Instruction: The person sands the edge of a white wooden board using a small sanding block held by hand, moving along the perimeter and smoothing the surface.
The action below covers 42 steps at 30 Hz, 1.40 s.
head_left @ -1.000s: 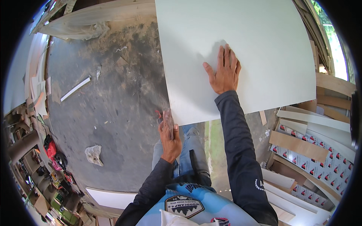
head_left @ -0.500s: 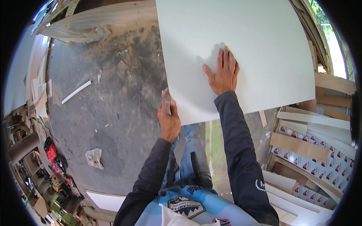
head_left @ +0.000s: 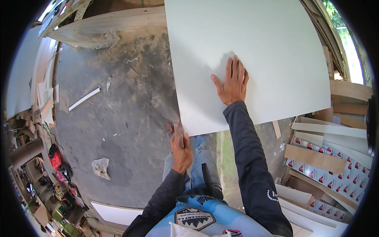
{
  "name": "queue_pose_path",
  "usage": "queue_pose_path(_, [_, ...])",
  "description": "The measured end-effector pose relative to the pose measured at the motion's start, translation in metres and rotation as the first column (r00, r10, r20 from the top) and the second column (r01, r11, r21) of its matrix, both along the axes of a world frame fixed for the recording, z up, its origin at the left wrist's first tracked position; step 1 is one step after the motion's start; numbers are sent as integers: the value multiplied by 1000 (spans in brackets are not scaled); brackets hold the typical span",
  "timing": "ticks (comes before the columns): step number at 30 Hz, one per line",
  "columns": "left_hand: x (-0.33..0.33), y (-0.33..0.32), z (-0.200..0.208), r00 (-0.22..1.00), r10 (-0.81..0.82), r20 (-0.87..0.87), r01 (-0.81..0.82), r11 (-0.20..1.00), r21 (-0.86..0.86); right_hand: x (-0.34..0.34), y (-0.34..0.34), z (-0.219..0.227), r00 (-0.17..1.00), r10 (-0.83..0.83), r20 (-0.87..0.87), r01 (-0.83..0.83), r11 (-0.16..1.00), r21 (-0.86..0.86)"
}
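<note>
One big white panel (head_left: 252, 51) fills the upper right of my view, its long sides running away from me toward the far end of the yard and its near edge crossing just above my knees. It lies ahead of both my hands and a little to my right. My right hand (head_left: 233, 83) rests on its face, palm flat and fingers spread, gripping nothing, only pressing down. My left hand (head_left: 181, 148) is at the panel's near left corner, closed around a small tool (head_left: 177, 132) with a bit of red showing at its tip; I cannot tell exactly what tool it is. The tip sits right at the left edge, so my left hand is the one nearer the edge line, which runs straight away from me along the panel's long side.

Below lies the grey concrete floor (head_left: 118, 118), dusty. On it I count one white strip (head_left: 84, 98) well off to the left, and one crumpled bag (head_left: 101, 167) near my left side.
</note>
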State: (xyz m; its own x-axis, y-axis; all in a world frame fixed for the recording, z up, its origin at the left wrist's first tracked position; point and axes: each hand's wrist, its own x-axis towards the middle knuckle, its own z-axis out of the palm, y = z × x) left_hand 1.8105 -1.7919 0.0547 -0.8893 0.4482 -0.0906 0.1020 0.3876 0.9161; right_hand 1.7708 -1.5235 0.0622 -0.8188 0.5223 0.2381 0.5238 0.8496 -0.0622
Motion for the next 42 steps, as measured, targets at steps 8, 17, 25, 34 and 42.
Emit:
queue_pose_path(8, [-40,17,0,984,-39,171,52,996,-75,-1,-1,-1,1000,15,-19,-15,1000,12])
queue_pose_path(17, [-69,33,8,966,-2,257,46,985,-165,-5,-2,-2,1000,27,-5,-27,999,30])
queue_pose_path(25, [-49,23,-18,992,37,-121,-49,994,-96,-4,-1,3,1000,24,-17,-24,1000,5])
queue_pose_path(34, [-7,5,-2,996,6,92,-3,1000,-30,4,0,2,1000,14,-10,-14,1000,8])
queue_pose_path(42, [-2,4,-6,996,67,52,-64,996,-59,0,-2,2,1000,24,3,-24,1000,14])
